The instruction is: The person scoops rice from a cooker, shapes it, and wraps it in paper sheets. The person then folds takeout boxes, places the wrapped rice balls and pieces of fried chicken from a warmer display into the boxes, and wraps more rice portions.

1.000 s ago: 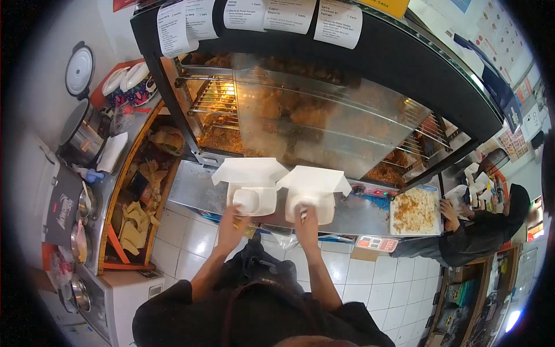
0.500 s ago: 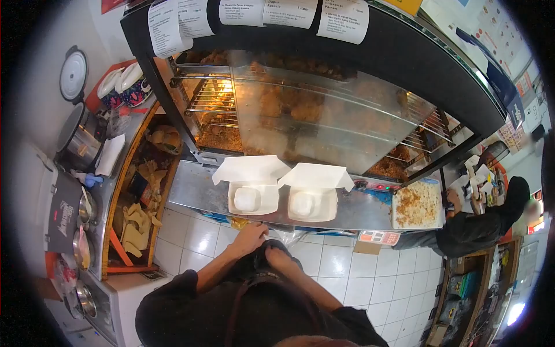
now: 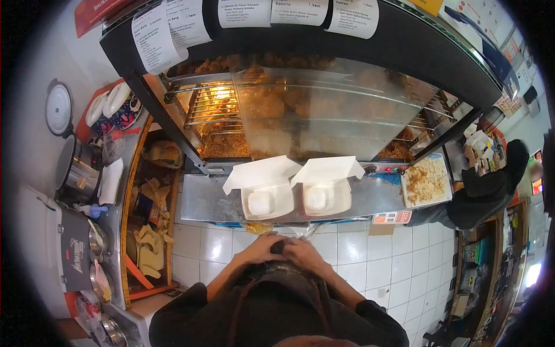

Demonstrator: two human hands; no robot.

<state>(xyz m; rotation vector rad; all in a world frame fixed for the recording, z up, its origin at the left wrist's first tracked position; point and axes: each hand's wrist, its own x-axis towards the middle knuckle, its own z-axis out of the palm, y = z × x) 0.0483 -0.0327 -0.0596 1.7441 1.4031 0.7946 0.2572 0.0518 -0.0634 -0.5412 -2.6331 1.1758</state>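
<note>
Below the front edge of the metal counter (image 3: 205, 199), the left hand (image 3: 260, 249) and the right hand (image 3: 304, 254), at the left carton (image 3: 283, 198) and the right carton (image 3: 341, 194) 1 second ago, have drawn back and meet by the waist at dark material (image 3: 280, 247); whether they pinch it I cannot tell (their undersides are hidden). That leaves the 2 cartons untouched on the dull counter: stiff matte white card, angular raised lids (image 3: 260, 173), and a smooth, rounded white mound (image 3: 261, 203) sitting in each
</note>
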